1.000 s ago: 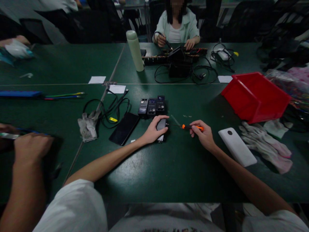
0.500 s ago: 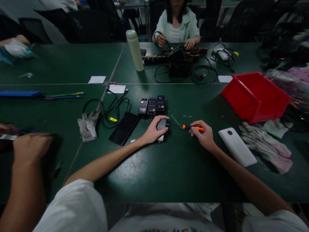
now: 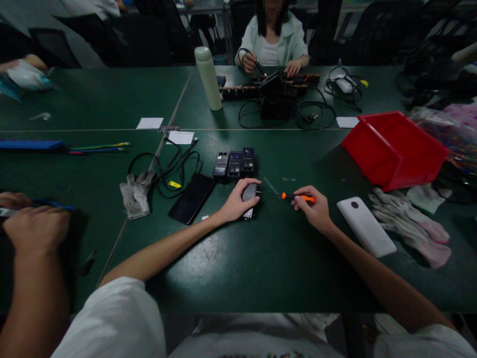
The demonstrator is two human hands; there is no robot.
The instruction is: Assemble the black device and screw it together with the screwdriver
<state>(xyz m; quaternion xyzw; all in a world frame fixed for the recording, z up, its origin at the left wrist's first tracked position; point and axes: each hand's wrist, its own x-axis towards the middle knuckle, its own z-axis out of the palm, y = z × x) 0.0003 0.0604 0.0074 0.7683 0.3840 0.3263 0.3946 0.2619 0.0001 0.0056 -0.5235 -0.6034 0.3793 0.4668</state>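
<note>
My left hand (image 3: 240,200) is closed around a small dark box-shaped device (image 3: 249,194), thumb and fingers on opposite sides, on the green table. In my right hand (image 3: 313,207) is a screwdriver (image 3: 306,198) with an orange and black handle. Its thin shaft points left, and the tip meets the right side of the device or lies very close to it. What the tip touches is too small to make out. Just beyond my left hand stand several similar black modules (image 3: 234,164) in a row. A black phone (image 3: 192,199) lies left of my left hand.
Beside my right forearm lie a white power bank (image 3: 365,226) and work gloves (image 3: 413,226), with a red bin (image 3: 395,149) behind. Black cables (image 3: 179,164) and a grey glove (image 3: 137,195) lie left. A co-worker's hand (image 3: 37,228) is at far left; another person (image 3: 274,44) sits opposite.
My hands, the device and the screwdriver look practically unmoved. At the far left, the co-worker's hand has shifted a little to the left.
</note>
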